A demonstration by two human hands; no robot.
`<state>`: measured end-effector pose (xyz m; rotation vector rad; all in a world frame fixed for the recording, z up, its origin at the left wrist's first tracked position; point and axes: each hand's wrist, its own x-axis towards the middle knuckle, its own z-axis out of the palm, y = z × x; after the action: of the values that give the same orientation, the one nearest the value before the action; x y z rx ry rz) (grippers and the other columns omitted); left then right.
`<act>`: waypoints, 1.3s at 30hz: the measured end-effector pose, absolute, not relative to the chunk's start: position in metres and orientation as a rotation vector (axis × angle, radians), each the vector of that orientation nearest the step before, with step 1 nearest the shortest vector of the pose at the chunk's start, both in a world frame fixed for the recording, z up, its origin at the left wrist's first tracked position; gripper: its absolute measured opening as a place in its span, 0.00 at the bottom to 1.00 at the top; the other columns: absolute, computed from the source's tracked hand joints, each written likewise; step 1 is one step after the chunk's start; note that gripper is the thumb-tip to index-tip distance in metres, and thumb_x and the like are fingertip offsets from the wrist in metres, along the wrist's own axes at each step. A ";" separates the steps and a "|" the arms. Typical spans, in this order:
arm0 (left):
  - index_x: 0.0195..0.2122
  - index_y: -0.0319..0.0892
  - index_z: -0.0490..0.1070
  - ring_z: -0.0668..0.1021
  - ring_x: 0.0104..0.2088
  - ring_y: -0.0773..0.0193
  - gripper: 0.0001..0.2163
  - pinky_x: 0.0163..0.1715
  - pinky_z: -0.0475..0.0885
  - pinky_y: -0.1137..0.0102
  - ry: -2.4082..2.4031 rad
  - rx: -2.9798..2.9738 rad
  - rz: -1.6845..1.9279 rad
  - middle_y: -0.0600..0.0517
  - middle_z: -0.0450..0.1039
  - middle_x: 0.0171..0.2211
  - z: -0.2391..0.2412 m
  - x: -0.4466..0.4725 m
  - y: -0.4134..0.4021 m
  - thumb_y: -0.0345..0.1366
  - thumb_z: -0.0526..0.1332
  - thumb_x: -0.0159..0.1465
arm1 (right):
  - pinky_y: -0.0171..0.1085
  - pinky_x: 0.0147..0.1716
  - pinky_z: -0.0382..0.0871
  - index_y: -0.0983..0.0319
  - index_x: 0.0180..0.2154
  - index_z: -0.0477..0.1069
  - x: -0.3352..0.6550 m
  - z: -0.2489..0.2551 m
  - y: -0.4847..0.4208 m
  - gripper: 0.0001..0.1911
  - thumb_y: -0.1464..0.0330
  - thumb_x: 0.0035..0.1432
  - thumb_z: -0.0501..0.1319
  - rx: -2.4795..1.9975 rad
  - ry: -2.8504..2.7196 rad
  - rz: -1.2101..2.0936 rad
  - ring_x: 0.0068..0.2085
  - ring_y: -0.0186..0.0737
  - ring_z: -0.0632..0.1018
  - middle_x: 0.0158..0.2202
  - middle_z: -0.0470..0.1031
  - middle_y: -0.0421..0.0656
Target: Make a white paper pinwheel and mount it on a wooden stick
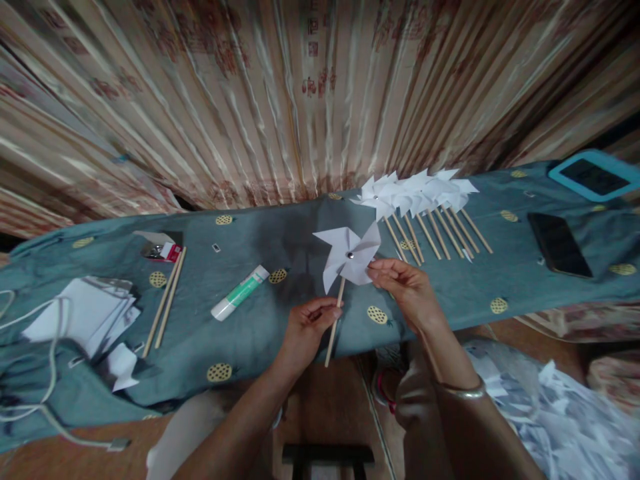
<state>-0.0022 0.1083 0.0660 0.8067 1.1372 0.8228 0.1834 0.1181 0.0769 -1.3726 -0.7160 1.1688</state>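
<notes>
A white paper pinwheel (pixel 345 252) with a shiny metal pin at its centre is held up over the near part of the table. My left hand (pixel 311 327) is closed around its wooden stick (pixel 332 340), just below the blades. With thumb and fingers, my right hand (pixel 405 287) pinches the edge of the right-hand blade. Behind, several other white pinwheels (pixel 420 192) lie overlapping in a row, their sticks pointing toward me. A green and white glue stick (pixel 241 293) lies to the left of my left hand.
Two loose wooden sticks (pixel 165 303), a red-labelled packet (pixel 164 249) and stacked white paper (pixel 83 310) lie left, near a white cable (pixel 53 373). A black phone (pixel 559 243) and blue-framed device (pixel 595 175) lie right. Below right stands a bag of white paper pieces (pixel 560 413).
</notes>
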 end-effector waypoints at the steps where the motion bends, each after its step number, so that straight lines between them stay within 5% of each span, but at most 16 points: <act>1: 0.28 0.41 0.82 0.74 0.27 0.67 0.10 0.33 0.68 0.72 1.133 0.805 0.823 0.51 0.79 0.26 0.066 -0.002 0.108 0.38 0.72 0.45 | 0.35 0.32 0.71 0.58 0.27 0.78 0.182 0.077 0.118 0.16 0.60 0.34 0.76 -1.370 -0.719 1.172 0.27 0.32 0.75 0.25 0.79 0.38; 39: 0.29 0.39 0.81 0.72 0.26 0.67 0.11 0.31 0.66 0.72 1.096 0.858 0.859 0.53 0.75 0.23 0.062 0.008 0.111 0.40 0.71 0.47 | 0.36 0.35 0.71 0.58 0.24 0.75 0.156 0.081 0.115 0.14 0.58 0.37 0.75 -1.275 -0.779 1.351 0.28 0.34 0.76 0.25 0.79 0.37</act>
<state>0.0078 0.1113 0.0619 0.8578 1.0963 0.8592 0.1558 0.1145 0.0806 -1.2754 -0.7787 1.3515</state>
